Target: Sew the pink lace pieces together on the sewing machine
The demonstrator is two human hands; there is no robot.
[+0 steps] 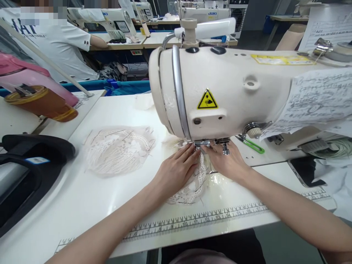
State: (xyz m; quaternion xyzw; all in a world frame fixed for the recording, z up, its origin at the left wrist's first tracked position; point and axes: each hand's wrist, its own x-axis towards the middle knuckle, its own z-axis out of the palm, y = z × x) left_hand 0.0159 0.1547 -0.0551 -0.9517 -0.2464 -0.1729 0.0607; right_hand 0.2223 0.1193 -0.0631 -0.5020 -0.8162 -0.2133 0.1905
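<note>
A cream sewing machine (170, 95) stands in front of me, its needle area low and partly hidden by the head. Under it lies pale lace fabric (201, 174) with a scalloped trim and loose threads, hanging toward me. My left hand (178, 165) rests on the lace left of the needle, fingers stretched flat toward the presser foot (197, 146). On the right of the needle my right hand (227, 157) lies low with its fingers extended; the machine head covers some fingertips.
Another lace piece (118, 150) lies left on the white table (110, 209), which has a printed ruler (198, 220) along the front. Green-handled snips (251, 143) and a phone (305, 172) are right. A black iron-like object (35, 165) and pink bottle (35, 77) stand left. Another person (55, 44) sits beyond.
</note>
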